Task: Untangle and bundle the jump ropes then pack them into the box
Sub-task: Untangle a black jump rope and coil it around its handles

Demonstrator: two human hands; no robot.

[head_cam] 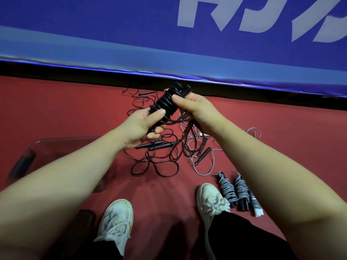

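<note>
A black jump rope bundle (167, 104), its cord coiled tightly round the paired handles, is held up over the red floor. My left hand (145, 126) grips its lower end and my right hand (193, 107) grips the upper end, with loose loops hanging below. A tangle of black ropes (155, 158) and a grey rope (204, 166) lies on the floor beneath. Two wound grey bundles (234, 188) lie by my right shoe. A clear plastic box (62, 147) stands on the floor at the left, partly hidden by my left forearm.
A blue padded barrier with white lettering (187, 44) runs across the back. My two white shoes (116, 220) stand on the red floor (56, 109) at the bottom. A dark flat object (82, 218) lies beside my left shoe.
</note>
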